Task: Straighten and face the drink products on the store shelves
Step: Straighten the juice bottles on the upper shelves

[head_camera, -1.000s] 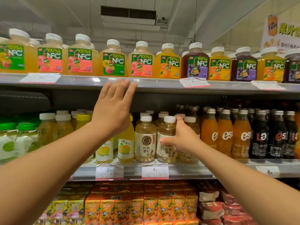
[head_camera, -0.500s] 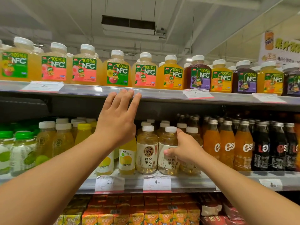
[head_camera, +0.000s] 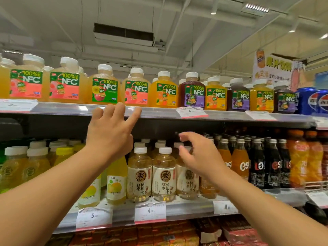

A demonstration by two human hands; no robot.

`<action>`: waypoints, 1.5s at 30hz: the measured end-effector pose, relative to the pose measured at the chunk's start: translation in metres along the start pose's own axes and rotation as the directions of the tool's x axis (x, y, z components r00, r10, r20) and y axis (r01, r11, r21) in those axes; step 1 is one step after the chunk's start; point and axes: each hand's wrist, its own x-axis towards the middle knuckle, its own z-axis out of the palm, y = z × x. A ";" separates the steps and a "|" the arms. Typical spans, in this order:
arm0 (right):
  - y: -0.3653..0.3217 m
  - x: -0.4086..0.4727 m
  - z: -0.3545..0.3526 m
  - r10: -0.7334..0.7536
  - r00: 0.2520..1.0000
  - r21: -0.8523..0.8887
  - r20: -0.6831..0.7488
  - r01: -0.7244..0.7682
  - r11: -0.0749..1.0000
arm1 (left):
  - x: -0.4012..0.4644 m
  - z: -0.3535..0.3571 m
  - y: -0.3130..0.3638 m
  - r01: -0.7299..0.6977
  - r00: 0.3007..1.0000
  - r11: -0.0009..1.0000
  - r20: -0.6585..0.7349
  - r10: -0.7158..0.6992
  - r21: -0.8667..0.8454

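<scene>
Since half a second ago: right hand [head_camera: 200, 157] off the pale jujube-wolfberry bottle [head_camera: 186, 176] it gripped, lifted toward 12 o'clock, now loosely open, fingers half-curled, holding nothing. Left hand [head_camera: 110, 135] raised, fingers spread and relaxed, tips level with the upper shelf edge [head_camera: 159, 113]; contact with the edge not determinable. Nothing held.

Jujube-wolfberry bottles on the middle shelf [head_camera: 186, 205], upright, long axis vertical, labels facing the camera. Two front ones fully visible at 6 o'clock of the left hand: bottle two [head_camera: 139, 176] and bottle three [head_camera: 164, 176]. Released bottle partly hidden behind the right wrist, label half covered.

NFC juice bottles [head_camera: 135, 89] in a row on the upper shelf, upright, labels forward. Yellow-capped juice bottle [head_camera: 116, 181] partly hidden by the left forearm. Dark soda bottles [head_camera: 273, 164] at 3 o'clock, labels only partly readable. Carton packs [head_camera: 142, 233] below cut off by the frame. Price tags [head_camera: 150, 213] blurred.
</scene>
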 end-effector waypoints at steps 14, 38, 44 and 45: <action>0.070 0.035 -0.070 0.087 0.996 -0.468 -0.010 -0.081 0.880 | -0.002 -0.004 0.027 0.134 0.986 0.990 0.101 -0.130 -0.040; 0.083 0.032 -0.075 0.010 0.989 -0.467 0.150 0.061 0.882 | 0.049 -0.008 0.174 0.094 0.981 0.989 0.180 -0.072 -0.113; 0.102 0.035 -0.090 -0.145 0.965 -0.303 0.219 0.209 0.930 | 0.059 -0.006 0.200 0.204 0.964 0.976 0.162 -0.213 0.071; 0.107 0.034 -0.099 -0.181 0.955 -0.244 0.236 0.239 0.940 | 0.059 -0.007 0.201 0.221 0.957 0.972 0.174 -0.231 0.075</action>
